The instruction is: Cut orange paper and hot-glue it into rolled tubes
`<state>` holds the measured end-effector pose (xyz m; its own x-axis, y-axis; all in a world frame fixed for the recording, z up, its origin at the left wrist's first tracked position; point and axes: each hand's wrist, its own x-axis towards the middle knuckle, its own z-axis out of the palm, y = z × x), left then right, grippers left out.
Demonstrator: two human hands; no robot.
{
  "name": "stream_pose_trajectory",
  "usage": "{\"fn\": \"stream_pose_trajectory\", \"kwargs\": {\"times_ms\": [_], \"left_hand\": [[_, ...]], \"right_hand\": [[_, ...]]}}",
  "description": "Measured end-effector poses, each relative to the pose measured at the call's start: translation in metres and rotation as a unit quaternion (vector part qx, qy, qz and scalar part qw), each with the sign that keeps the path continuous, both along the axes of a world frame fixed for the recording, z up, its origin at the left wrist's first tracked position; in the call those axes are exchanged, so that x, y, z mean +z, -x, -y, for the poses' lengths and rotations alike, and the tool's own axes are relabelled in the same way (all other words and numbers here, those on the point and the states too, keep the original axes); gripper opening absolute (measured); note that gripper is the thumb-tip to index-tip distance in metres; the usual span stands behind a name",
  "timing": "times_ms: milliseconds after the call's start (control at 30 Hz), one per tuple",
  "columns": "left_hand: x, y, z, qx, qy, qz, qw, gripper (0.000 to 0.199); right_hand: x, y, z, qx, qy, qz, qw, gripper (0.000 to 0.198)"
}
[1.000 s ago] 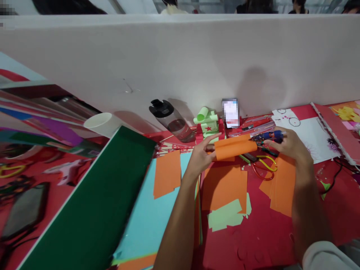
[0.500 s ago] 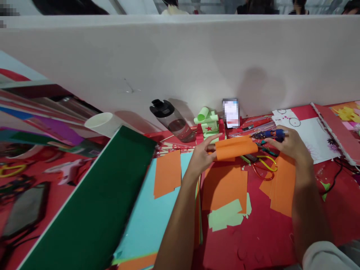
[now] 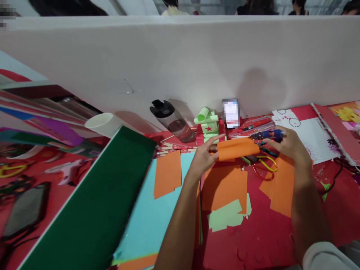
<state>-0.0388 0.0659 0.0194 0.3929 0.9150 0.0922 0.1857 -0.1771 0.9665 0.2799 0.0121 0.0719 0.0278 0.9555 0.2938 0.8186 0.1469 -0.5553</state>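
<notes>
My left hand [image 3: 204, 155] is closed on the left end of an orange sheet of paper [image 3: 238, 148], which is curled over into a flat roll. My right hand [image 3: 291, 144] grips what looks like a blue glue gun [image 3: 271, 134], its dark tip pointing left at the roll's upper right edge. Whether the tip touches the paper I cannot tell. Below the roll lie an orange sheet [image 3: 225, 187] and pale green paper scraps [image 3: 226, 216]. Scissors with a yellow and red handle [image 3: 267, 165] rest under the glue gun. More orange sheets [image 3: 282, 187] lie beside my right forearm.
A pale green paper model [image 3: 209, 125] with a red star stands behind my left hand, between a water bottle [image 3: 176, 123] and a lit phone [image 3: 231, 113]. A dark green board [image 3: 92, 195] and light blue sheets [image 3: 149, 213] lie left. A white wall [image 3: 180, 63] runs behind.
The orange roll and my left hand have shifted slightly right. My right hand and the glue gun have moved a little left, closer to the roll.
</notes>
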Motion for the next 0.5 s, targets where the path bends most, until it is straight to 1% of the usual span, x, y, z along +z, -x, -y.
{"fn": "stream_pose_trajectory", "kwargs": {"times_ms": [167, 300, 500], "left_hand": [[-0.003, -0.004, 0.0, -0.007, -0.026, -0.023, 0.999, 0.068], [-0.009, -0.007, 0.0, -0.003, -0.051, -0.045, 0.998, 0.071], [-0.007, -0.015, 0.002, -0.013, -0.046, -0.043, 0.998, 0.071]], "right_hand": [[-0.003, 0.005, -0.004, 0.01, 0.011, 0.005, 1.0, 0.036], [-0.001, 0.011, -0.005, 0.036, 0.002, 0.012, 0.999, 0.04], [0.005, 0.024, -0.003, 0.055, 0.024, -0.015, 0.998, 0.044]]}}
